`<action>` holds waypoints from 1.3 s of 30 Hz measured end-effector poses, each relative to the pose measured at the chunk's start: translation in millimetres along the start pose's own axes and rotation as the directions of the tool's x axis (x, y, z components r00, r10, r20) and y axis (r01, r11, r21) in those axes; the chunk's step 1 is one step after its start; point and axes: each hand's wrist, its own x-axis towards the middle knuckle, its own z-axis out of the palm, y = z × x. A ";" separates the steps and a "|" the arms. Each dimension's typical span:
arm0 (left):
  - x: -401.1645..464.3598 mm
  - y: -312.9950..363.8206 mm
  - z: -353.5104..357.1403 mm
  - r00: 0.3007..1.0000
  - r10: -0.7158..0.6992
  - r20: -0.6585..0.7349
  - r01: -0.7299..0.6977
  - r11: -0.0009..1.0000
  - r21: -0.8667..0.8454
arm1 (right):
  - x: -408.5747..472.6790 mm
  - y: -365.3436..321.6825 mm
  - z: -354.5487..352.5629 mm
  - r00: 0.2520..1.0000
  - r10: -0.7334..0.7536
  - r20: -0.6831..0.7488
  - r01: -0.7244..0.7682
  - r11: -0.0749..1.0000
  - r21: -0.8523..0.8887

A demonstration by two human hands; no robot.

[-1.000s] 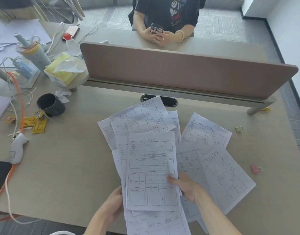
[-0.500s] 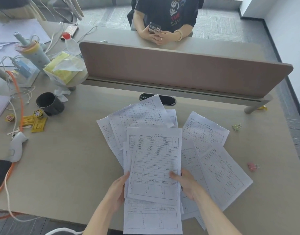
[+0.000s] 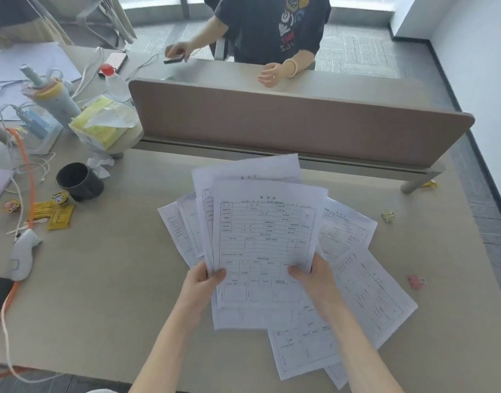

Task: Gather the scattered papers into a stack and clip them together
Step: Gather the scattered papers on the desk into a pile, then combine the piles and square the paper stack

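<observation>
Nearest the wearer, the left hand (image 3: 203,282) and the right hand (image 3: 314,279) each pinch a lower corner of a partial stack of papers (image 3: 264,242), thumbs on the printed face and the other fingers hidden behind, so the sheets stand lifted and tilted between the two hands above the desk (image 3: 102,302). The edges in this bundle are not square (at least three sheets fan out at the top and the left). Just under and to the right of the right hand, several loose sheets (image 3: 368,290) lie flat and overlapping on the desk, not yet gathered. Further right of that hand, well apart from the paper, sit a pink binder clip (image 3: 415,281) and, beyond it, a yellow-green binder clip (image 3: 389,215). The likely trouble from here is a slip: with only corner pinches, the fanned sheets could slide apart or a back sheet could drop when one hand lets go to reach for more. Clipping before tapping the edges true would lock in a crooked stack, and a loose sheet tucked under another could be missed.
</observation>
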 end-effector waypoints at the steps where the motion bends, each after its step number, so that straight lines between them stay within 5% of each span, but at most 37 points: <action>1: -2.3 10.3 2.9 0.999 0.048 -0.001 -0.048 0.999 -0.001 | -4.7 -8.4 -0.5 0.998 -0.044 -0.038 0.044 0.999 0.005; 10: -8.4 55.6 16.5 0.982 0.191 -0.003 -0.191 0.980 -0.056 | -25.4 -39.9 -11.5 0.965 -0.241 -0.104 0.251 0.962 0.105; 17: 15.0 29.6 24.7 0.958 0.283 0.043 -0.286 0.955 0.081 | 3.4 -9.1 -10.2 0.934 -0.326 -0.148 0.334 0.942 0.037; 29: 60.9 1.3 29.6 0.850 0.484 0.208 -0.518 0.840 0.162 | 47.7 -7.2 -8.8 0.733 -0.522 -0.436 0.618 0.779 0.106; 36: 55.1 -12.0 34.0 0.755 0.654 0.044 -0.655 0.755 0.028 | 36.3 20.2 -24.7 0.696 -0.694 -0.185 0.716 0.691 0.099; 39: 39.7 -15.8 36.0 0.717 0.697 -0.008 -0.696 0.717 0.030 | 16.4 42.7 -20.1 0.672 -0.709 -0.213 0.734 0.676 0.065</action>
